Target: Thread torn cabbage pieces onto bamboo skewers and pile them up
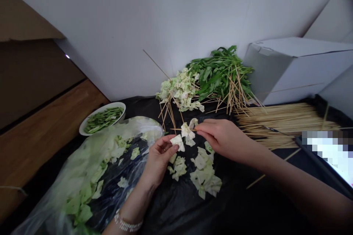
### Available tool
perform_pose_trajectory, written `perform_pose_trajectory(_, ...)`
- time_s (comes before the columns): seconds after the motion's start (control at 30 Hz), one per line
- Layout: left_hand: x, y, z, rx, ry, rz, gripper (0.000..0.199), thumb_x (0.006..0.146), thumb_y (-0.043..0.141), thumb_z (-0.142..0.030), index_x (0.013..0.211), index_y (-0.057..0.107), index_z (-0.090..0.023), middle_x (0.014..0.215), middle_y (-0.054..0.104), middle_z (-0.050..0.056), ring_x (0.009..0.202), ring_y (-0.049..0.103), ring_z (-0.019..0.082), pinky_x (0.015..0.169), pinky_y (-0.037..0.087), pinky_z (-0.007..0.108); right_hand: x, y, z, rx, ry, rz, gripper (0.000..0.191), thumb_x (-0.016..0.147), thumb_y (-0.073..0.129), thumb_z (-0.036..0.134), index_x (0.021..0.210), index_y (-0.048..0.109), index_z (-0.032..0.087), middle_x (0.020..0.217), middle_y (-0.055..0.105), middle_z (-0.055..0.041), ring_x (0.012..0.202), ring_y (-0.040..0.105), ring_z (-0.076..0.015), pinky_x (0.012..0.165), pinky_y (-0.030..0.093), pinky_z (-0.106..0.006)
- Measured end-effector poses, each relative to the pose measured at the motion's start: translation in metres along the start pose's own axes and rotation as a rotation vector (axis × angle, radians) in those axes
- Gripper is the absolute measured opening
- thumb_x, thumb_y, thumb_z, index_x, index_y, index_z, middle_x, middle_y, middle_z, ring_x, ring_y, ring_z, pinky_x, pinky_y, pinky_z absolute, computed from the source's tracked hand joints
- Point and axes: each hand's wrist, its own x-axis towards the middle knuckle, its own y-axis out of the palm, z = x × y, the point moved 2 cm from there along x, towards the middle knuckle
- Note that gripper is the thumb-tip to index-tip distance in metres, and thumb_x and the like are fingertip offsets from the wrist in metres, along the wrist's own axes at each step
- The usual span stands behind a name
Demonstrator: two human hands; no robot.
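My left hand [161, 154] pinches a cabbage piece [178, 142] between thumb and fingers, just below the skewer [179, 129]. My right hand [223, 136] grips that skewer, already carrying cabbage, fingers closed. Loose pieces [205, 172] lie on the black sheet [193, 209] beneath; a bag [82, 176] sits left.

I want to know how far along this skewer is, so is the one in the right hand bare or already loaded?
Loaded: the skewer in the right hand has cabbage pieces threaded on it.

Pale cabbage piece [178, 141] — skewer [183, 129] level
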Motion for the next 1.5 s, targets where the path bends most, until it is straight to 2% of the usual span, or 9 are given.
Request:
perform_pose_trajectory(0.13, -0.0003, -0.0024, 0.0015, -0.083, -0.036, 0.007, 0.033, 0.066, 0.084, -0.019, 0.096, 0.068, -0.018, 0.085, 0.072, 0.0, 0.075, 0.066, 0.01, 0.074, 0.053, 0.019, -0.0008, 0.0001, 0.0002, -0.005, 0.003, 0.019, 0.025, 0.097, 0.044, 0.021, 0.095, 0.068, 0.017, 0.086, 0.066, -0.0044, 0.077, 0.058, -0.0153, 0.071, 0.039, -0.027)
perform_pose_trajectory(0.37, 0.0047, -0.0077, 0.0008, -0.218, -0.005, 0.01, 0.034, 0.07, 0.082, -0.014, 0.099, 0.064, -0.019, 0.097, 0.074, 0.002, 0.087, 0.07, 0.013, 0.083, 0.057, 0.026, -0.002, 0.0003, 0.0011, -0.007, 0.009, 0.057, 0.026, 0.097, 0.043, 0.021, 0.099, 0.069, 0.018, 0.086, 0.065, -0.0043, 0.078, 0.058, -0.0155, 0.072, 0.039, -0.027)
perform_pose_trajectory(0.53, 0.0058, -0.0085, -0.0009, -0.366, -0.1, 0.02, 0.034, 0.073, 0.078, -0.011, 0.102, 0.064, -0.022, 0.106, 0.073, 0.002, 0.097, 0.069, 0.015, 0.083, 0.057, 0.027, -0.0011, 0.001, 0.0011, 0.002, 0.011, 0.09, 0.026, 0.097, 0.044, 0.02, 0.103, 0.069, 0.019, 0.089, 0.066, -0.0049, 0.082, 0.059, -0.0157, 0.073, 0.039, -0.026)
perform_pose_trajectory(0.7, 0.0051, -0.0078, -0.0021, -0.435, -0.144, 0.038, 0.034, 0.077, 0.074, -0.008, 0.105, 0.064, -0.023, 0.105, 0.072, 0.002, 0.093, 0.069, 0.014, 0.08, 0.058, 0.025, -0.0004, 0.0014, -0.0004, 0.005, 0.012, 0.095, 0.026, 0.096, 0.045, 0.02, 0.106, 0.07, 0.021, 0.089, 0.065, -0.0042, 0.08, 0.059, -0.0149, 0.072, 0.04, -0.027)
perform_pose_trajectory(0.93, 0.004, -0.0069, -0.0039, -0.439, -0.175, 0.059, 0.035, 0.078, 0.073, -0.01, 0.109, 0.065, -0.023, 0.1, 0.072, 0.003, 0.086, 0.069, 0.013, 0.078, 0.058, 0.024, -0.0008, 0.0031, -0.0008, -0.013, 0.007, 0.095, 0.024, 0.096, 0.046, 0.02, 0.101, 0.07, 0.021, 0.085, 0.065, -0.003, 0.075, 0.058, -0.0142, 0.068, 0.039, -0.026)
perform_pose_trajectory(1.13, 0.0012, -0.0044, -0.0043, -0.383, -0.164, 0.073, 0.038, 0.076, 0.076, -0.012, 0.112, 0.066, -0.023, 0.096, 0.071, 0.001, 0.089, 0.069, 0.013, 0.075, 0.058, 0.021, -0.0001, 0.003, -0.004, 0.058, 0.066, -0.05, 0.024, 0.097, 0.046, 0.023, 0.096, 0.07, 0.017, 0.089, 0.067, -0.0048, 0.082, 0.061, -0.0158, 0.076, 0.042, -0.028)
perform_pose_trajectory(1.23, 0.0001, -0.0023, -0.0041, -0.368, -0.172, 0.097, 0.041, 0.075, 0.078, -0.014, 0.113, 0.066, -0.022, 0.094, 0.072, 0.002, 0.083, 0.069, 0.011, 0.07, 0.057, 0.018, -0.0003, 0.0046, -0.003, 0.064, 0.063, -0.041, 0.023, 0.096, 0.047, 0.022, 0.095, 0.07, 0.018, 0.089, 0.068, -0.0047, 0.082, 0.061, -0.0159, 0.077, 0.043, -0.028)
perform_pose_trajectory(1.37, 0.0013, -0.0025, -0.0024, -0.369, -0.172, 0.057, 0.032, 0.072, 0.08, -0.014, 0.102, 0.069, -0.017, 0.089, 0.073, 0.002, 0.078, 0.069, 0.011, 0.068, 0.057, 0.017, -0.0017, 0.0043, -0.0002, 0.065, 0.044, -0.019, 0.022, 0.095, 0.048, 0.022, 0.096, 0.07, 0.019, 0.088, 0.068, -0.0038, 0.081, 0.061, -0.0156, 0.076, 0.042, -0.028)
perform_pose_trajectory(1.5, 0.0036, -0.0045, -0.0007, -0.386, -0.161, -0.008, 0.028, 0.071, 0.079, -0.011, 0.097, 0.069, -0.017, 0.093, 0.074, 0.002, 0.078, 0.068, 0.01, 0.072, 0.057, 0.02, -0.0024, 0.0017, 0.001, 0.065, 0.014, 0.006, 0.024, 0.097, 0.046, 0.023, 0.097, 0.07, 0.02, 0.089, 0.068, -0.0038, 0.081, 0.061, -0.0156, 0.075, 0.042, -0.027)
